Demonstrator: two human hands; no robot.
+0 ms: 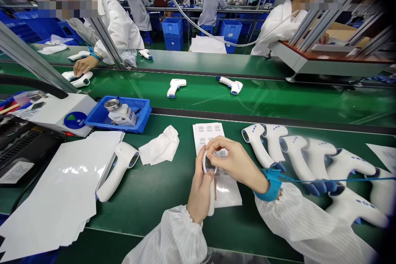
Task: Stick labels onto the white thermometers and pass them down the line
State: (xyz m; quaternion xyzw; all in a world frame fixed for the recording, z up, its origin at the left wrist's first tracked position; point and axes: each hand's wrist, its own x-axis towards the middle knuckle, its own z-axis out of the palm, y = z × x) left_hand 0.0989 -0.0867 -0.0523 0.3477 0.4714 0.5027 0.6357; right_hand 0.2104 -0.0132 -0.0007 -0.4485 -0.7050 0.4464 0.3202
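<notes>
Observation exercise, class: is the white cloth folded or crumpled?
Crumpled: the cloth lies bunched, with uneven creases, on the green table.

The infrared thermometer (211, 202) you are holding is smooth white plastic with a soft sheen. Its face may be a darker, glossier plastic, though little of it shows. Beneath it, the label sheet (229, 194) is slick paper that catches the light. The bench mat (161, 198) is smooth green with a dull gloss. The wipe (161, 146) is soft, crumpled white cloth. The stack of sheets (62, 189) on your left is glossy and reflective. The tray (145, 111) is hard blue plastic. Your sleeves (309, 231) are finely striped white fabric, matt.
</notes>
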